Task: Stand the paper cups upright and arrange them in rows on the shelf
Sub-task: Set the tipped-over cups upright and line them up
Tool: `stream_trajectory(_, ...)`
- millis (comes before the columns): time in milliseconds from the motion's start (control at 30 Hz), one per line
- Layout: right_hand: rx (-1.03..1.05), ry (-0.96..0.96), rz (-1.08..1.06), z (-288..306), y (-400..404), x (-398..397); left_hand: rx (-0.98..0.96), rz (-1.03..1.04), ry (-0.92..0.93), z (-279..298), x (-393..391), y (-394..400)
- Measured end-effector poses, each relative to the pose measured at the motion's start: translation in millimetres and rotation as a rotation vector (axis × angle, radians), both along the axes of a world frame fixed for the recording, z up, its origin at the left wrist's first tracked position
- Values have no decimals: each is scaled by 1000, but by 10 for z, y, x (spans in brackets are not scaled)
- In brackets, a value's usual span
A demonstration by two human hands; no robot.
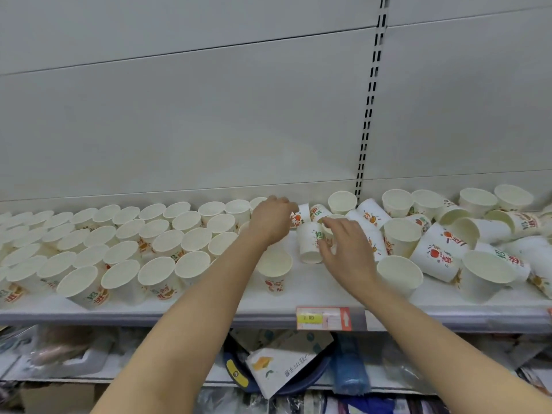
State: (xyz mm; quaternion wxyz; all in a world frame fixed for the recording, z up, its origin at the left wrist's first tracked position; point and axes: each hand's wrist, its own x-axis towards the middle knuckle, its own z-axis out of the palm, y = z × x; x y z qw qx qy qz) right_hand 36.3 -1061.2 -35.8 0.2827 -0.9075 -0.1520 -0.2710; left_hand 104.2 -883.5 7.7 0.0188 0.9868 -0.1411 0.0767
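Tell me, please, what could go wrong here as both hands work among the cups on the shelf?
The left forearm reaches over the upright cup near the shelf edge and might knock it off. The right hand, reaching for the tipped cup, could nudge the leaning pile so more cups topple or roll forward.

This is a shop aisle with retail gondola shelving. A pale metal shelf carries a red and yellow price label clipped to its front edge at 6 o'clock, and behind it rises a plain panelled back wall with a slotted upright at 1 o'clock for hanging more shelves. Many identical printed paper cups fill the shelf from 9 to 3 o'clock, and packaged goods crowd the lower shelf at 6 o'clock.
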Motion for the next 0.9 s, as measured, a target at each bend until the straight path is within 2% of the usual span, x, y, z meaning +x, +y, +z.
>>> stream_trajectory(100, -72, 24, 2, -2, -134, 156, 172, -126, 48, 4, 307, -96)
stream_trajectory(200, -172, 54, 46, -47, -170, 283, 251, -211, 122, -30, 581, -139)
stream_trajectory(300, -285, 120, 45, -23, -134, 440, 245, -246, 154, -106, 740, -163)
stream_trajectory(433, -451, 196, 57, 25, -3, 584, 236, -282, 89, -105, 816, -104)
stream_trajectory(667, -579, 294, 36, 43, 144, 689, 24, -94, 88, 87, 844, 98)
stream_trajectory(800, -488, 324, 13, 111, 204, 676, 26, -55, 83, -18, 715, 149)
stream_trajectory(900, -243, 310, 15, 158, 234, 645, -168, -101, 40, -90, 536, 171)
